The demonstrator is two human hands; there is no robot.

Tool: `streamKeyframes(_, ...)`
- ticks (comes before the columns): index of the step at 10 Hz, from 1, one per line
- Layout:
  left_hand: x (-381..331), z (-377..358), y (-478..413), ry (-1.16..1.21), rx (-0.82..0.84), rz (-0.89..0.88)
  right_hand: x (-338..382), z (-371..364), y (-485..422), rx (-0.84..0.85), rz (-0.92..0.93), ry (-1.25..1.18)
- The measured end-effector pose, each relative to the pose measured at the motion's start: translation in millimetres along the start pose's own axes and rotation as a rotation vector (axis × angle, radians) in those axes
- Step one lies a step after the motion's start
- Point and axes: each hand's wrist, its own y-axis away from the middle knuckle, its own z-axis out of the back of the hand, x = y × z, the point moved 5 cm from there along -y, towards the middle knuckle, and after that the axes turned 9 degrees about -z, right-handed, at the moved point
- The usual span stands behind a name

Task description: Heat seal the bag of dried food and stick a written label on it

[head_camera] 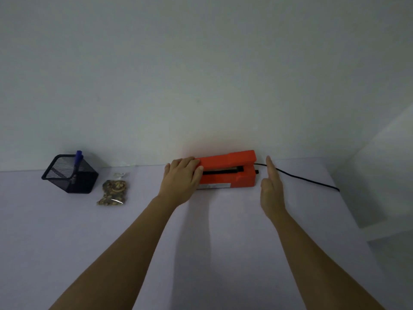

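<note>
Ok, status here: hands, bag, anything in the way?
Left hand grips sealer's left end. Right hand flat, beside its right end, not touching. Bag lies untouched beside pen holder. Cord trails right, clear of both.

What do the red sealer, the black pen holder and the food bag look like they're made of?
Sealer: smooth matte orange-red shell, likely moulded plastic or painted metal. Pen holder: black wire mesh, probably metal; see-through weave. Bag: thin clear plastic film; contents show through, one glare patch.

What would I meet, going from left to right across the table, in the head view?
mesh pen holder → bag of dried food → left hand → heat sealer → right hand → black cord
</note>
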Motion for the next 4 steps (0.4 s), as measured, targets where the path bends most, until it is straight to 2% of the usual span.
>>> streamKeyframes(2,-6,34,7,0.060,0.020,-0.004,67,4,29,-0.025,0.170,0.150)
streamKeyframes(4,-4,97,55,0.065,-0.027,-0.058,131,-30,95,-0.026,0.265,0.208)
